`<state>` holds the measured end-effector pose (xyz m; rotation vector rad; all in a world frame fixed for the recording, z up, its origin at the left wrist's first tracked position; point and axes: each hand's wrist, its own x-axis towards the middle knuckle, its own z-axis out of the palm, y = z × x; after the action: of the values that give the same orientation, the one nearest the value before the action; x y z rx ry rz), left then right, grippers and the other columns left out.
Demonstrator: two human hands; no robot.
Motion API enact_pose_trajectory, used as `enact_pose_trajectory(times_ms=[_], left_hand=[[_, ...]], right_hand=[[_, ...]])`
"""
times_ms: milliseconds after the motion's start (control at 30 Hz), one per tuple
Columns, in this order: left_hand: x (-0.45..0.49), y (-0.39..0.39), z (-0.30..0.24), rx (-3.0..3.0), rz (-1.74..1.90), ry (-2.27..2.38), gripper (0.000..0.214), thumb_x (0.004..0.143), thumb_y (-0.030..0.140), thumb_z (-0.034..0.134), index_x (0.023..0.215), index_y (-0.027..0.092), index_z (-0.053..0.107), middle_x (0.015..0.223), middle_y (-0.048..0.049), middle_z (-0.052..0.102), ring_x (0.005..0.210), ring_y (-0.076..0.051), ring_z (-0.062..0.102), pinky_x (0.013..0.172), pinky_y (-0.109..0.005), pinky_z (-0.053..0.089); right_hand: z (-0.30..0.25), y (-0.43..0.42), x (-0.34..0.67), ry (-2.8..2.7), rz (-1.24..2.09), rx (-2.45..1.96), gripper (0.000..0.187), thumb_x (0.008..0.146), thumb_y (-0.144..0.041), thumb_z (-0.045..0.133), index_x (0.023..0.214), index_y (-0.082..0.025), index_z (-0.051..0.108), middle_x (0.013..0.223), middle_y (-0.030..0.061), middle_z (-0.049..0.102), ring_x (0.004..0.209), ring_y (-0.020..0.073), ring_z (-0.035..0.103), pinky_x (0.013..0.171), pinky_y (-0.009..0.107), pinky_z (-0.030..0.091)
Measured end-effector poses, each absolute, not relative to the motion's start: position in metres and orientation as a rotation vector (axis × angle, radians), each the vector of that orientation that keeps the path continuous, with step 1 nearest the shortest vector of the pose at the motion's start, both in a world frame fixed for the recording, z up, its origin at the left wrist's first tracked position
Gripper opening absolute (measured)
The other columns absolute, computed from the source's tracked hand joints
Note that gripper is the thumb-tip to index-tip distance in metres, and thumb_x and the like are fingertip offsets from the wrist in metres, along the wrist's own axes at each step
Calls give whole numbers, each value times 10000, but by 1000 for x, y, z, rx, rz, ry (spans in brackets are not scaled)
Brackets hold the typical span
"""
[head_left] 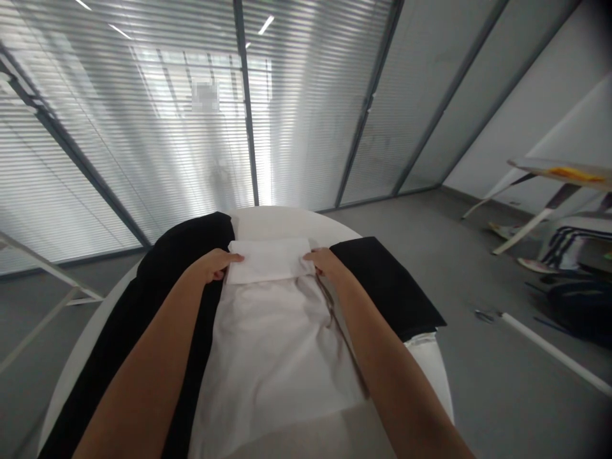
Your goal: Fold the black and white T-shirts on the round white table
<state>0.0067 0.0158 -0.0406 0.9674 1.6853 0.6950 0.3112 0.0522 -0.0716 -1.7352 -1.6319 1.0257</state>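
A long white piece of cloth [272, 344], maybe a garment, lies lengthwise before me with soft wrinkles. Its far end is turned over into a flat folded band. My left hand [217, 262] grips the left end of this band, thumb on top. At the band's right end my right hand [322, 260] holds it the same way; the fingers under the cloth are hidden. Black cloth [179, 245] stretches along the left side, partly behind my left forearm. Beyond my right hand lies a flat, folded black cloth [387, 280].
Everything rests on a round white table [287, 220]. Blinds-covered glass panels [296, 115] stand behind it. To the right are another table [549, 171] with something yellow on it, a person's leg [568, 252], a dark bag [581, 306] and a white pole [554, 350] near the floor.
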Motion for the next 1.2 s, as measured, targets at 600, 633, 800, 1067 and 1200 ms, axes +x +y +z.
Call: enact_pose_trajectory(times_ms=[600, 633, 800, 1067, 1200], left_hand=[[-16, -14, -32, 1199, 1258, 1345, 610, 522, 321, 868, 1076, 140, 690, 1049, -99, 703, 878, -238, 662, 696, -359, 601], [-17, -15, -33, 1194, 1267, 1343, 607, 516, 304, 867, 1073, 137, 691, 1048, -96, 705, 886, -239, 660, 722, -373, 601], [-33, -27, -19, 1343, 1034, 1328, 428, 501, 235, 831, 909, 144, 734, 920, -68, 727, 893, -250, 662, 806, -366, 570], [-32, -42, 8, 1307, 134, 1848, 579, 670, 618, 613, 1035, 171, 657, 933, -167, 710, 869, -335, 672, 528, -344, 551], [-15, -40, -8, 1235, -165, 1732, 730, 605, 733, 628, 1026, 137, 619, 850, -196, 712, 739, -324, 688, 510, -367, 550]], right_hand=[[-45, 44, 311, -1275, 1501, -997, 444, 612, -216, 717, 1047, -189, 630, 1049, 34, 671, 926, 198, 636, 785, 350, 560], [-46, 44, 310, -1290, 1489, -1004, 455, 601, -203, 714, 1048, -182, 634, 1020, 31, 679, 917, 196, 637, 793, 342, 551], [-43, 43, 326, -1660, 1387, -1127, 239, 619, -118, 599, 842, -131, 683, 780, 19, 688, 787, 172, 619, 731, 272, 508], [-20, 31, 335, -2077, 1150, -1650, 189, 789, -199, 562, 948, -158, 655, 945, 86, 666, 772, 174, 593, 554, 214, 482], [-21, 22, 322, -2144, 1268, -1858, 445, 807, -333, 654, 1205, -179, 528, 1059, 129, 644, 721, 173, 616, 524, 239, 510]])
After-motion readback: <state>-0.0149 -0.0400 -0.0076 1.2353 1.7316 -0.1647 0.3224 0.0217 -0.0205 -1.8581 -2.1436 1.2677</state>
